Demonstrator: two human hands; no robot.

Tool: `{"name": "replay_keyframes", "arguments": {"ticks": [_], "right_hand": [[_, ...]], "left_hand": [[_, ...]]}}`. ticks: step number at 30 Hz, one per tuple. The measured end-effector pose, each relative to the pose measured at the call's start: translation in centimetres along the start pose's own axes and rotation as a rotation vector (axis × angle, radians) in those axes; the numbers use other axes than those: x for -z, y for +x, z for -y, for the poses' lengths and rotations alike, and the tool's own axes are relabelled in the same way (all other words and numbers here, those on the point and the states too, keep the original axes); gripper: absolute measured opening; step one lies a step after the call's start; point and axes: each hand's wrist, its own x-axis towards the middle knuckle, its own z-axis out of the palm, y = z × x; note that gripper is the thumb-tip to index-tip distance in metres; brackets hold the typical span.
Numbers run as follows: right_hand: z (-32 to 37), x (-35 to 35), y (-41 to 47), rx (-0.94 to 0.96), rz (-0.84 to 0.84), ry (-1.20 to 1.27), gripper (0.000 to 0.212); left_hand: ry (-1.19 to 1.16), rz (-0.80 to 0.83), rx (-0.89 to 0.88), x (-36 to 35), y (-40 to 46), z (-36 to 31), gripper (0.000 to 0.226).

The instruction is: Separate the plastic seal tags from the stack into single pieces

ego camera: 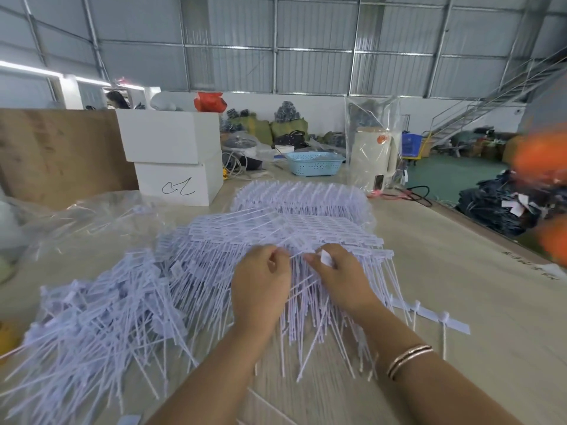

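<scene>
Both hands over stack of seal tags (276, 228) mid-desk (460, 271): left hand (260, 289) pinches strips, right hand (343, 271) pinches a tag head w/ curled fingers; risk: uneven pull snaps tail or tangles loose pile (92, 317).
</scene>
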Motion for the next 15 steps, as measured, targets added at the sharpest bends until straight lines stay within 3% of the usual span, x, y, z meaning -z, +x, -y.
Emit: {"name": "replay_keyframes", "arguments": {"ticks": [2, 7, 11, 15], "right_hand": [[0.2, 0.2, -0.3, -0.004, 0.065, 0.046, 0.029], [1.1, -0.1, -0.5, 0.05, 0.182, 0.087, 0.033], [1.6, -0.2, -0.9, 0.036, 0.27, 0.091, 0.022], [1.3, -0.9, -1.2, 0.079, 0.121, -0.044, 0.019]], "left_hand": [[0.007, 0.027, -0.013, 0.2, 0.4, 0.2, 0.021], [0.047, 0.396, 0.231, -0.8, 1.1, 0.3, 0.043], [-0.308, 0.363, 0.414, -1.3, 0.9, 0.0, 0.038], [-0.441, 0.3, 0.536, -1.8, 0.8, -0.4, 0.032]]}}
